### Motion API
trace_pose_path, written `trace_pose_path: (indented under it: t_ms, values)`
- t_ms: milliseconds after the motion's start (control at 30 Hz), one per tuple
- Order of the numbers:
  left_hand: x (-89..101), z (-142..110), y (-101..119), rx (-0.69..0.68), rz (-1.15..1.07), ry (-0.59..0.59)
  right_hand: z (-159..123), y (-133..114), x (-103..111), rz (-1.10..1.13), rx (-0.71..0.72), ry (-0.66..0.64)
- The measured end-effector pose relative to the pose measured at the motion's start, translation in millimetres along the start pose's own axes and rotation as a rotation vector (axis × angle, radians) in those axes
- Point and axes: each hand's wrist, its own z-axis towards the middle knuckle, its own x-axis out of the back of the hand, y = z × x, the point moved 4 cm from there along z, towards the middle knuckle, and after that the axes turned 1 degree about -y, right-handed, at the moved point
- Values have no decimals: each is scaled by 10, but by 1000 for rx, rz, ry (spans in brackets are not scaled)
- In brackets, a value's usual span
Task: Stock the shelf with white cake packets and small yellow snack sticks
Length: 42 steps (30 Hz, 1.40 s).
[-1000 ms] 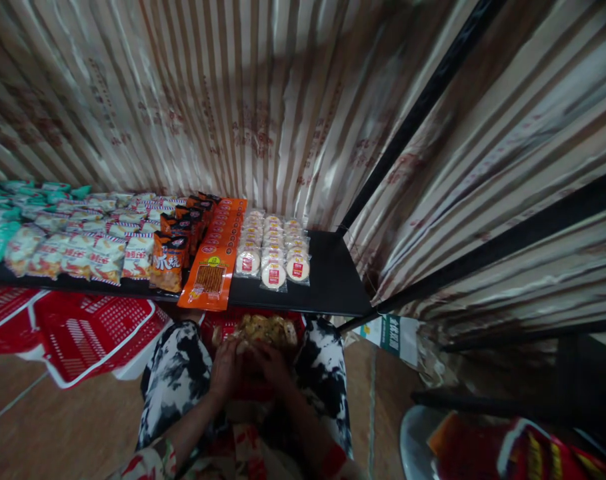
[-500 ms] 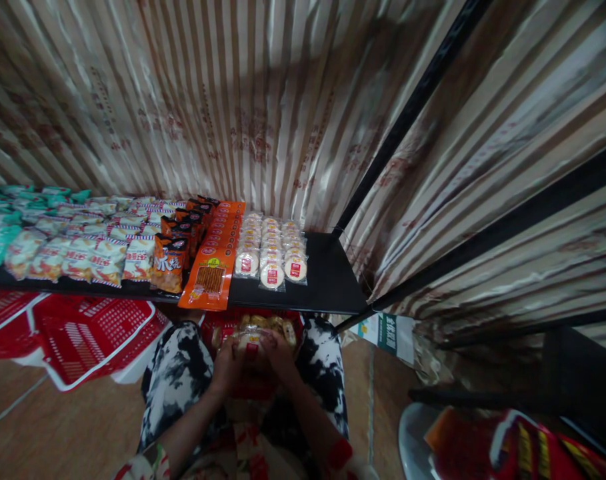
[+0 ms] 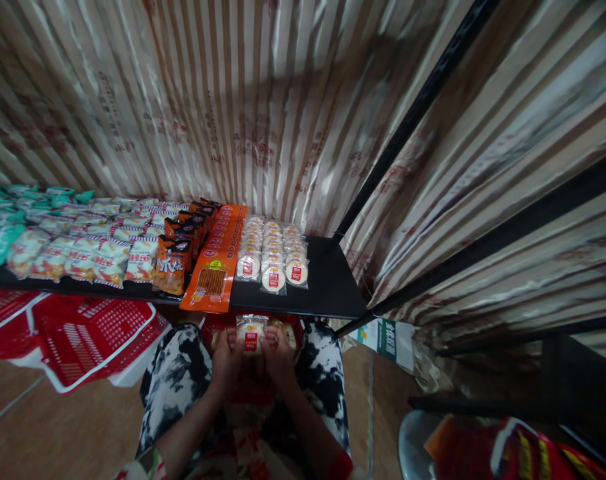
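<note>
Between my knees, a round white cracker in a clear wrapper (image 3: 251,331) with a red label is held upright. My left hand (image 3: 227,355) grips its left edge, closed around the wrapper. On the opposite edge my right hand (image 3: 277,348) is closed as well. Beneath both hands a red basket (image 3: 210,323) sits in my lap, with more wrapped round biscuits (image 3: 289,333) partly hidden by my fingers. On the black shelf (image 3: 327,283) just ahead, similar wrapped crackers (image 3: 273,277) stand in three rows.
Left of the crackers lie orange stick-snack packets (image 3: 213,270), orange-black bags (image 3: 171,265), white snack bags (image 3: 110,260) and green packets (image 3: 5,243). Red baskets (image 3: 90,340) stand on the floor at left. Black metal bars (image 3: 413,120) cross the right side before a striped curtain (image 3: 283,100).
The wrapped cracker has risen a little out of the basket and now faces me upright between both hands. The view has shifted slightly; the shelf goods look the same.
</note>
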Motion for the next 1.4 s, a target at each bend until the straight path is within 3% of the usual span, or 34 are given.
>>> trace_pose_path:
  t_ms: [100,300,467,567,767,967,1233,1400]
  values:
    - [42,-5,101,-31,-5,47,22,-11,-26,51,10,0]
    - [63,26,212,-151,99,61,135,-79,-51,-79,100,36]
    - [80,52,281,-315,197,156,185,-201,-63,-163,104,61]
    - [107,67,367,-356,234,140,219,-317,-63,-197,113,51]
    - [164,153,527,-346,275,93,332,-528,-57,-229,179,46]
    - [139,300,596,-284,272,85,417,-582,-124,-231,259,29]
    - [92,518,571,-285,237,130,488,-692,-173,-359,365,61]
    - [54,594,552,-272,214,171,542,-648,-237,-361,351,64]
